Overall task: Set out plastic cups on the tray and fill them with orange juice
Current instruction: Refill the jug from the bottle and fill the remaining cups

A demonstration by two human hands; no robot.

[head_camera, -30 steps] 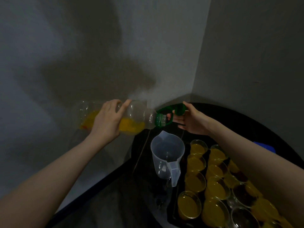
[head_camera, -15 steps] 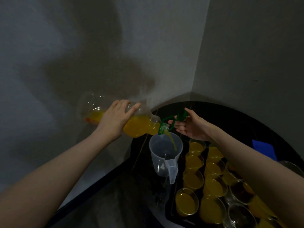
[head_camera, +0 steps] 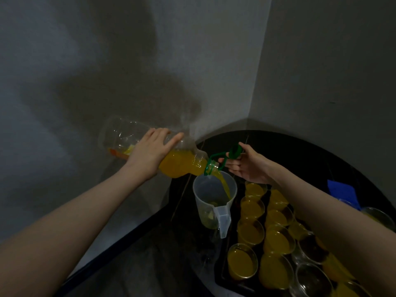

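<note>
Surface: round black table (head_camera: pixel 321 151) in a grey corner.
Left hand (head_camera: pixel 147 155): I gripped the tilted clear plastic bottle (head_camera: pixel 182 163), juice streaming into the translucent jug (head_camera: pixel 212 206).
Right hand (head_camera: pixel 246 166): I pinched the green carry handle (head_camera: pixel 231 152).

Clear plastic everywhere, glossy dark tabletop (head_camera: pixel 300 146).
I see a see-through bottle (head_camera: pixel 184 163), frosted jug (head_camera: pixel 214 202), clear cups (head_camera: pixel 250 232), matt walls (head_camera: pixel 321 61).

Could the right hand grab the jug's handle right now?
Probably not yet: the right hand holds the bottle's green cap, so it's busy. The jug handle itself stands unblocked, close below that hand.
</note>
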